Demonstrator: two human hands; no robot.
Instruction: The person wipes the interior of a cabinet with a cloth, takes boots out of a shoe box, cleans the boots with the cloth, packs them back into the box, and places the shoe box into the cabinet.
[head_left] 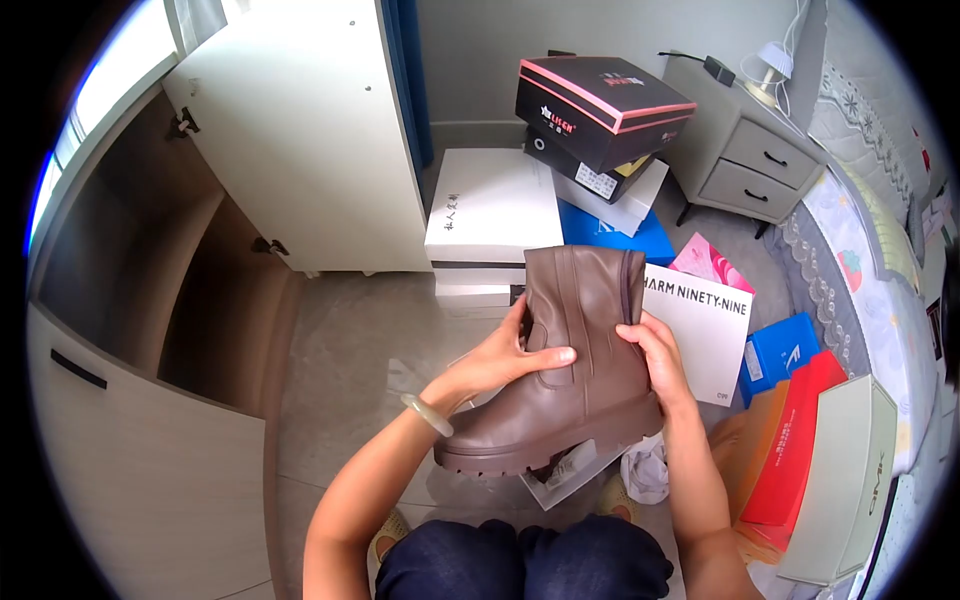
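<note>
A brown leather ankle boot (590, 370) with a chunky lugged sole is held up in front of me, toe pointing to the lower left. My left hand (515, 355) grips its front, thumb across the shaft and fingers behind it. On the heel side, my right hand (655, 355) clasps the back of the shaft near the zip, thumb on the leather. Beneath the boot, partly covered by it, lies a white box or lid (572, 478). Crumpled white paper (646, 470) rests beside it, below my right hand.
White shoe boxes (495, 200) and a black LISEN box (605, 110) are stacked ahead. A white CHARM NINETY-NINE lid (700, 340) is behind my right hand. Red (800, 440) and pale green box parts (845, 480) stand at right. An open cabinet (150, 270) is at left; a nightstand (750, 150) stands back right.
</note>
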